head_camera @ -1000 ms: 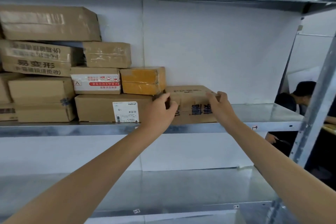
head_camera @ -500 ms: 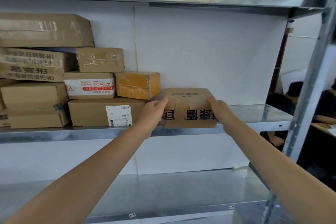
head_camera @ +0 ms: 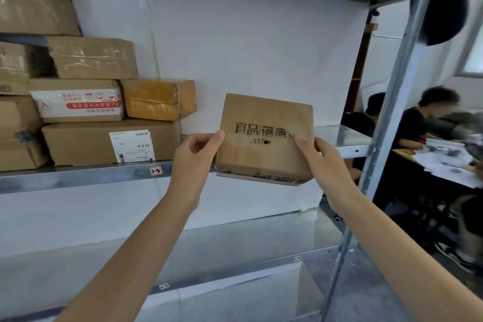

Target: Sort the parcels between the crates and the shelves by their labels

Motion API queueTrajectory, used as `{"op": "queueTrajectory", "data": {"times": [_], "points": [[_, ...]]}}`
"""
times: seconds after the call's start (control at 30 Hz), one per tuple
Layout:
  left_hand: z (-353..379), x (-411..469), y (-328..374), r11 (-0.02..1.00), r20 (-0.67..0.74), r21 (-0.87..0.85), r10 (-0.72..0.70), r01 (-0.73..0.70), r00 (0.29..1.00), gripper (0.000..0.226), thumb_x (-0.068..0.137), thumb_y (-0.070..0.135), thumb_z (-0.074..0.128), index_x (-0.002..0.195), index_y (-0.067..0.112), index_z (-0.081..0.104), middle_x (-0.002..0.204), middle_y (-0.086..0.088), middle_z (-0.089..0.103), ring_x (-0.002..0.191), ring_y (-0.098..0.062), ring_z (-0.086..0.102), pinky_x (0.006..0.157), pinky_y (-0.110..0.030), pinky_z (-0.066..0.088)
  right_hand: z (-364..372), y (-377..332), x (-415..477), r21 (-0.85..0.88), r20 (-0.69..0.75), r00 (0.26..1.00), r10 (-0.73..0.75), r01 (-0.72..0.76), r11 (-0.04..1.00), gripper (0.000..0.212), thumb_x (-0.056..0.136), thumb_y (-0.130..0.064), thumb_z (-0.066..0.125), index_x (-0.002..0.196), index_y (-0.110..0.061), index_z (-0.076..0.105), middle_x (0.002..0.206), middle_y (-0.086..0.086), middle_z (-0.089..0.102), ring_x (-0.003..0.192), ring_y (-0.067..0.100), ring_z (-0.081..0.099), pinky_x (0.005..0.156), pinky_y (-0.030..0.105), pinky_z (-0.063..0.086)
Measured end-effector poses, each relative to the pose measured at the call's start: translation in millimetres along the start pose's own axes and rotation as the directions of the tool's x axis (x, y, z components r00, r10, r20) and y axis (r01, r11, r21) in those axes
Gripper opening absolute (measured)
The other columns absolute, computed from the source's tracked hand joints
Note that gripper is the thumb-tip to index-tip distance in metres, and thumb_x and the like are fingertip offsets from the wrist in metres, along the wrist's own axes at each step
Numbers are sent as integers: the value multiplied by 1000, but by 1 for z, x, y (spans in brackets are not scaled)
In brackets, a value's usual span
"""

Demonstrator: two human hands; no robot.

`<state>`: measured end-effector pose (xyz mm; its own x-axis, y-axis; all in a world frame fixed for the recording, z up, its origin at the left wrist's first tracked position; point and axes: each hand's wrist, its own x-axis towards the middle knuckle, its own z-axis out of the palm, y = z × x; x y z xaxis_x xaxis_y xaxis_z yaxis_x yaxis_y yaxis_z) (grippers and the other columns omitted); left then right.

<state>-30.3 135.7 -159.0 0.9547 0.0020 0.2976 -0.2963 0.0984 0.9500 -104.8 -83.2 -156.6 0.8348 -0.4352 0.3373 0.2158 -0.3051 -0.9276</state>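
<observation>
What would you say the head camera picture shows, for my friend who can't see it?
The left hand and right hand hold a small cardboard box by its sides, tilted, in front of a metal shelf. More boxes are stacked on the shelf to the left, and people sit beyond it on the right.

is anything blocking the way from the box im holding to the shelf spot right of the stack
Nothing visible does. The left hand and right hand hold the box before the shelf; the labelled parcel lies to its left, apart. The shelf part behind the box is hidden.
</observation>
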Motion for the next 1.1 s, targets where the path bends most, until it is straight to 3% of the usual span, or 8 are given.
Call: {"op": "queueTrajectory", "data": {"times": [0.1,0.27,0.4,0.57,0.7,0.8,0.97,1.1], "points": [[-13,-24,-13,999,33,-5,32,-32,999,5,86,49,69,85,48,74,91,28,71,90,5,66,66,-15,54,3,8,-24,-39,28,999,-18,19,999,21,95,-55,53,102,-39,63,115,-10,56,99,1,59,76,22,50],[-47,-60,-45,998,-9,56,-14,14,1000,7,85,52,68,86,56,73,92,25,72,86,6,66,58,-14,54,25,54,-69,-44,97,994,50,-46,998,15,97,-43,55,95,-34,67,101,-7,64,82,-11,60,64,6,43],[-77,-75,-66,993,-26,113,-43,46,999,14,90,36,69,100,44,76,104,16,74,95,1,67,80,-18,52,47,83,-90,-44,171,983,73,-66,997,11,98,-26,59,96,-23,69,80,-23,71,73,-14,60,63,4,41],[-105,-100,-81,992,-122,120,-20,34,992,34,91,17,69,93,50,76,106,20,72,98,5,66,77,-4,47,74,88,-95,-148,216,974,69,-37,988,26,97,-24,60,123,-24,61,106,-4,62,102,17,56,75,12,42],[-118,-109,-80,992,-203,98,-56,78,978,42,90,12,70,89,53,76,96,16,71,80,1,68,72,-7,49,89,81,-98,-158,273,960,55,-12,987,30,98,-21,56,127,-31,53,110,-6,57,102,13,54,73,12,42],[-125,-113,-77,988,-253,33,-138,151,958,26,93,16,66,93,38,79,97,9,74,79,-11,72,75,-16,51,96,81,-99,-151,317,943,96,-50,987,40,96,-7,50,128,-30,52,117,-2,58,98,8,58,68,12,46],[-131,-126,-85,972,-249,-40,-235,232,940,25,100,26,52,99,19,76,98,3,77,91,-12,74,86,-28,50,100,88,-113,-99,337,933,123,-95,991,49,87,10,41,102,-37,48,110,-6,59,99,7,59,61,8,47],[-135,-142,-99,963,-240,-104,-265,247,934,28,99,21,48,80,14,68,98,-5,77,98,-17,72,90,-27,51,99,103,-129,-53,367,917,154,-145,988,33,86,7,43,92,-25,43,87,-15,59,60,-2,49,50,10,39]]}}
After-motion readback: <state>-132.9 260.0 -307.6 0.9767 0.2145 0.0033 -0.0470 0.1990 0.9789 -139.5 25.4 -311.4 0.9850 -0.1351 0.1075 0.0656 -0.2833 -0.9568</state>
